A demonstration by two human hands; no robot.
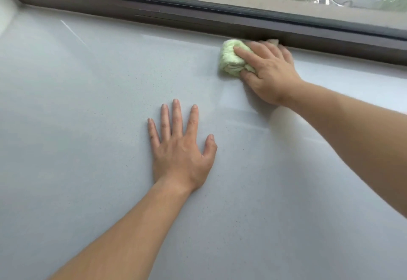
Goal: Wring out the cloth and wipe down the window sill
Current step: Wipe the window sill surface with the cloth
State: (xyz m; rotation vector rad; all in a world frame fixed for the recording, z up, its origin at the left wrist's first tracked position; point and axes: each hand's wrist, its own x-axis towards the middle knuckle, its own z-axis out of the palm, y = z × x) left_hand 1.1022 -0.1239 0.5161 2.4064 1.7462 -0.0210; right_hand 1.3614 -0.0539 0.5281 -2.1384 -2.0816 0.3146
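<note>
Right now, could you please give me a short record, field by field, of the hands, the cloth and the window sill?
left hand: flat on the window sill, fingers spread, holding nothing
right hand: holds the cloth and presses it on the window sill
cloth: light green, bunched, at the far edge beside the dark window frame
window sill: grey, with faint streaks near the right hand
task stage: wiping under way

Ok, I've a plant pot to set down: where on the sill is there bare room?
Bare sill stretches left of the left hand to the wall corner, and between both forearms. It is crowded only at the window frame, where the right hand holds the green cloth.
</note>
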